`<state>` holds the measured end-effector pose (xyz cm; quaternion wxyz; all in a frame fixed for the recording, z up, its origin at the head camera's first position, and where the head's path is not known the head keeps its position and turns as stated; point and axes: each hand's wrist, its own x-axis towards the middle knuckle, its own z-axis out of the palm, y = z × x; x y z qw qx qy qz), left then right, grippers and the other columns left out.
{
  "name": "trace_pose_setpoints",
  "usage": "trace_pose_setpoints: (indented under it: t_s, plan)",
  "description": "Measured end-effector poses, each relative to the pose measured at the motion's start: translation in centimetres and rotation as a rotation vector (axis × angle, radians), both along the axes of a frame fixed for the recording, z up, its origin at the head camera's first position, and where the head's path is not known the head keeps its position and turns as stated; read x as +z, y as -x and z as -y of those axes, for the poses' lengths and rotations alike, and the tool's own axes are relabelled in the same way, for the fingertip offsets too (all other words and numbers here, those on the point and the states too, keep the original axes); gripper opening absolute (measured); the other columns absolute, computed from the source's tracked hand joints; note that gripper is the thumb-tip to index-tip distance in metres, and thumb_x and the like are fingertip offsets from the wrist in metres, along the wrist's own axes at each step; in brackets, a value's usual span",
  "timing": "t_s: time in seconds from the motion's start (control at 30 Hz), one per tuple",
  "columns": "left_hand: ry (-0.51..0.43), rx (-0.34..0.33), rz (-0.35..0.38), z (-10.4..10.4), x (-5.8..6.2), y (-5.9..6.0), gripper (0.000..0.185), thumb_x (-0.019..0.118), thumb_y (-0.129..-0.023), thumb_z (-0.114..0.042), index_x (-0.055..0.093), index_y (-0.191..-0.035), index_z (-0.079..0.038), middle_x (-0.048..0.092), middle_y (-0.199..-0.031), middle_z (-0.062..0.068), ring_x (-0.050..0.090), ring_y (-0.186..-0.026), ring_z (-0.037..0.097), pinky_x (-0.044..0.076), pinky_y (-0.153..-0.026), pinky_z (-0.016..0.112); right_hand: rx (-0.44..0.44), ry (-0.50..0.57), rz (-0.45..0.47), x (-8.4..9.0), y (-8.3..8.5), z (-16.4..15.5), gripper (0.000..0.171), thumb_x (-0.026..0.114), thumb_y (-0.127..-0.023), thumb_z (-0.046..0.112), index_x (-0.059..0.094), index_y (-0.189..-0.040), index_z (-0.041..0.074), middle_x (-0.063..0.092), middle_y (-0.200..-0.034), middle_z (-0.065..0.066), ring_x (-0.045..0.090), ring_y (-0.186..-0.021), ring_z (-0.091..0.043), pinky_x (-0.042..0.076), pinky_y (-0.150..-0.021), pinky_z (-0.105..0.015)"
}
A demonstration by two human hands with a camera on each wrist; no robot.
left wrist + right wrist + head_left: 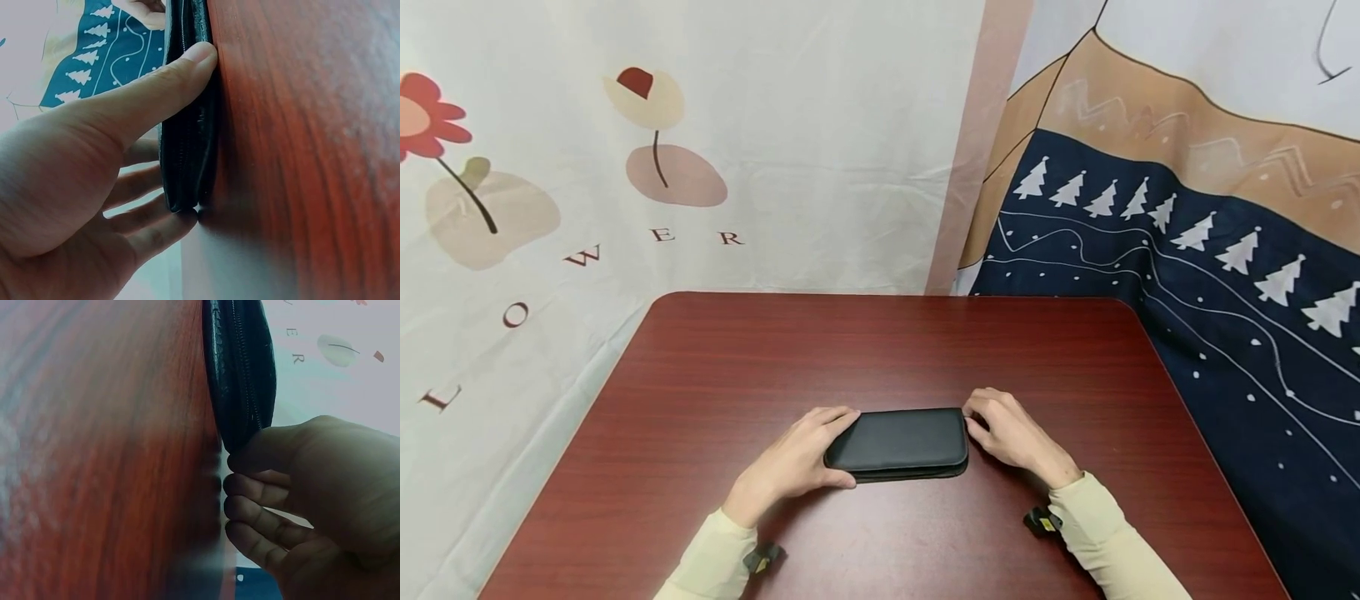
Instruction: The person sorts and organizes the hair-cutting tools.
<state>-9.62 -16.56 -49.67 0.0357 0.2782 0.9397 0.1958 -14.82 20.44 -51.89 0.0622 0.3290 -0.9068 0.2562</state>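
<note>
Two hands frame one flat black rectangular zip pouch (898, 442) with rounded corners and a grained, leather-like skin; a zipper runs along its edge. It lies near the middle of the reddish-brown wood-grain counter (880, 350), toward your near side. Your left hand (801, 458) clasps the pouch's left end, thumb (162, 87) stretched along the near edge, fingers (156, 228) curled over the far edge. Your right hand (1011, 433) sits at the right end, fingers (262, 506) curled tightly with the tips touching the pouch's end. Both cream sleeves (1108, 542) reach in from the near edge.
</note>
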Motion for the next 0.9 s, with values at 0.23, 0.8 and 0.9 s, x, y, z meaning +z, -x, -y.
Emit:
trace_pose_setpoints:
  t_s: [0.23,0.8,0.9]
  plan:
    - [0.006,0.000,0.008,-0.2,0.0,0.2,0.099,0.104,-0.078,-0.040,0.062,-0.157,0.002,0.069,-0.156,0.021,0.067,-0.142,0.043,0.056,-0.119,0.060,0.009,0.020,-0.022,0.1,-0.1,-0.4,0.018,0.077,-0.091,-0.007,0.077,-0.092,0.011,0.073,-0.090,0.002,0.064,-0.086,-0.012,0.058,-0.075,-0.029]
    - [-0.003,0.008,0.014,0.0,0.1,-0.1,0.096,0.103,-0.080,-0.037,0.062,-0.157,0.002,0.068,-0.157,0.022,0.066,-0.143,0.043,0.056,-0.120,0.059,0.033,-0.019,-0.063,0.3,-0.7,-1.6,0.018,0.080,-0.091,-0.007,0.077,-0.090,0.011,0.073,-0.089,0.004,0.065,-0.085,-0.012,0.060,-0.076,-0.033]
    - [-0.001,0.009,0.016,0.0,0.0,-0.1,0.096,0.103,-0.080,-0.037,0.062,-0.157,0.002,0.068,-0.157,0.022,0.066,-0.143,0.044,0.056,-0.120,0.059,0.046,-0.027,-0.077,0.4,-1.1,-1.9,0.018,0.080,-0.091,-0.007,0.076,-0.090,0.011,0.073,-0.089,0.004,0.065,-0.086,-0.012,0.061,-0.077,-0.033]
